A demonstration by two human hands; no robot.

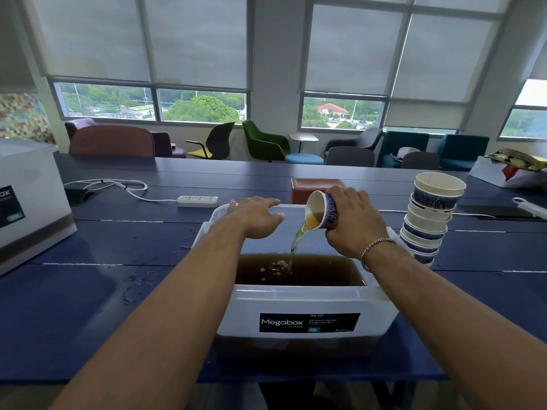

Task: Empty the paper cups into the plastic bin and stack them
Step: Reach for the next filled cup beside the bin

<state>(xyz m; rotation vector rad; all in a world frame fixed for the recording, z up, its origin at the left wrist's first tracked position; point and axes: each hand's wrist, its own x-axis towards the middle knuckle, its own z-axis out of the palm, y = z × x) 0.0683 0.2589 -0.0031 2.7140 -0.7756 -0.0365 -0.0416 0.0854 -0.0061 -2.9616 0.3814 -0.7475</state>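
Paper cup (321,211) under inspection, head view: I find it tipped on its side above the plastic bin (305,294), mouth toward the left. A thin amber stream (297,238) runs from its lip into the brown liquid (299,269) pooled in the bin. Liquid shows inside the cup, so I judge this pour unfinished. The right hand (352,223) grips the cup from above, fingers and thumb curled round its patterned wall; a bracelet sits at that wrist. The left hand (256,216) holds nothing. Its fingers lie nearly straight over the bin's far left rim, and I cannot tell whether they touch it.

The stack of emptied cups (429,220) stands on the blue table (88,291) just beside the bin's right wall, leaning slightly, open ends up. I see no other loose or filled cups on the table in this view. Spilled droplets (133,288) mark the tabletop left of the bin. A power strip (197,201) lies beyond the bin, apart from the wet patch.

Assessment: most of the work appears done. Outstanding items, in my judgement: drain this cup fully, then seat it on the stack. It may well be the last, though cups outside the frame cannot be ruled out.
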